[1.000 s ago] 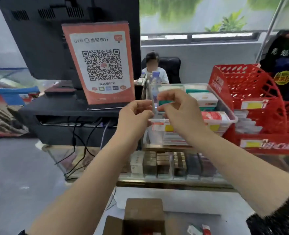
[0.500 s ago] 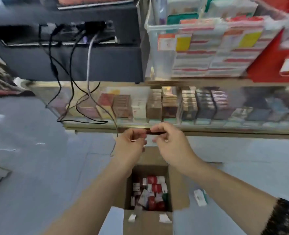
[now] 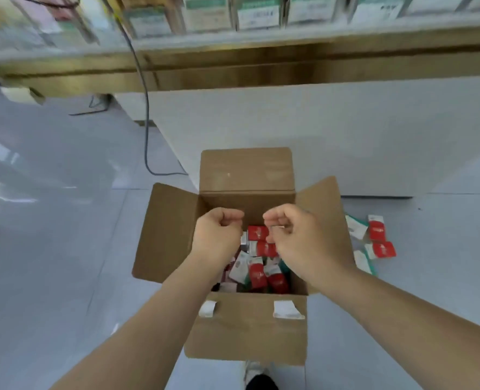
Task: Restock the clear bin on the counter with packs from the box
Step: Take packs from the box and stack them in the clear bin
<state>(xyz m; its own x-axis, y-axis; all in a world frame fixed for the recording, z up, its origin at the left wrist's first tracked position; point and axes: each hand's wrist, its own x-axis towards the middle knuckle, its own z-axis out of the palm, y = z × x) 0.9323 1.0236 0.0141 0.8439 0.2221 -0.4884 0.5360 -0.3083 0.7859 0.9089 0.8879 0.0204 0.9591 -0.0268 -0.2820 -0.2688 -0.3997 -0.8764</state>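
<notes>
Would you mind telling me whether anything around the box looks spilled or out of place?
Yes: several loose packs lie scattered on the floor just right of the cardboard box, outside it and at mixed angles, as if dropped or spilled. The packs inside are jumbled rather than stacked.

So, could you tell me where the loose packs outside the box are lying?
In the head view, the loose packs lie on the floor just right of the cardboard box, beside its right flap, near the white counter front.
</notes>
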